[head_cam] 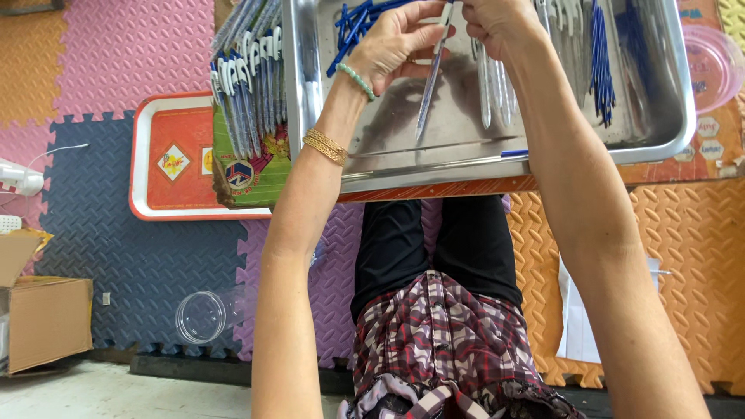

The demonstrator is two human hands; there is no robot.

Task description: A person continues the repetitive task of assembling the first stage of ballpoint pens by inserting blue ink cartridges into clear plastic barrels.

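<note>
Two trays (pixel 675 116), one cardboard box (pixel 46 318)

arms bare | left wrist: green bead bracelet (pixel 358 80), gold bangles (pixel 325 145) | plaid skirt (pixel 446 341) | black leggings (pixel 438 244)

Silver steel tray (pixel 388 167) holds blue pen refills (pixel 602 54) and clear pen barrels (pixel 492 85). Foam floor mats (pixel 124 54) — pink, navy, orange, purple. Serving tray (pixel 167 159) — red, white-rimmed. Plaid skirt (pixel 442 341) in maroon and white; green bead bracelet (pixel 357 80).
</note>
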